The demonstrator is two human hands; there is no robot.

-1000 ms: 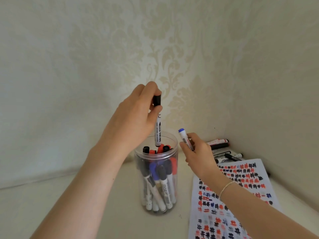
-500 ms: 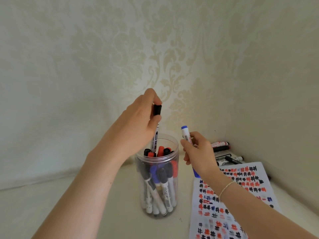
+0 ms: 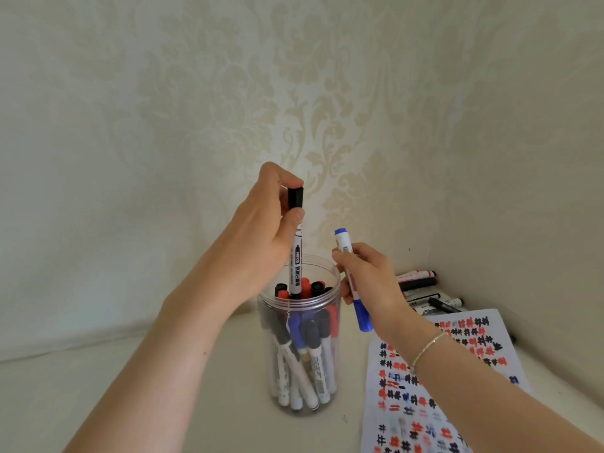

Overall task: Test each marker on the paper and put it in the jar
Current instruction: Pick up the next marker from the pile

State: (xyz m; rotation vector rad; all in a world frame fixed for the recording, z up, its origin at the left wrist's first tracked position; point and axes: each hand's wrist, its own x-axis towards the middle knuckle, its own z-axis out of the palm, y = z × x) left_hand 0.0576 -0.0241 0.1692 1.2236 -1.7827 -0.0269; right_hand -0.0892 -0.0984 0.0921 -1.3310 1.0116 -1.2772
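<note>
Head view, entry by entry, from the hands outward.

Left hand [image 3: 261, 237]: thumb and fingers pinch the capped top of a slim white-barrelled marker with a black cap [image 3: 295, 243]. The marker hangs upright, its lower end inside the mouth of the jar, not yet let go.

Right hand [image 3: 369, 282]: fingers curled round the middle of a white marker with a blue cap [image 3: 353, 279], held just beside the jar rim, tilted, blue cap end pointing down. Thin bracelet [image 3: 426, 348] on that wrist.

Clear round plastic jar [image 3: 335, 354]: stands on the pale desk [image 3: 65, 393] between the two forearms. Holds a good many markers already, black, red and blue caps mixed, some cap-up, some cap-down. Roughly filled to the shoulder.

White sheet of paper [image 3: 451, 380]: lies flat to the right of the jar, covered with rows of small test marks in black, red and blue.

Loose markers [image 3: 421, 286]: a small pile on the desk in the far right corner against the patterned wall [image 3: 196, 109], beyond the paper. Exact count cannot be told.

Progress, as judged: most of the stock appears tested and jarred. Outstanding: dropping the black marker, dealing with the blue one, then the few in the corner.
</note>
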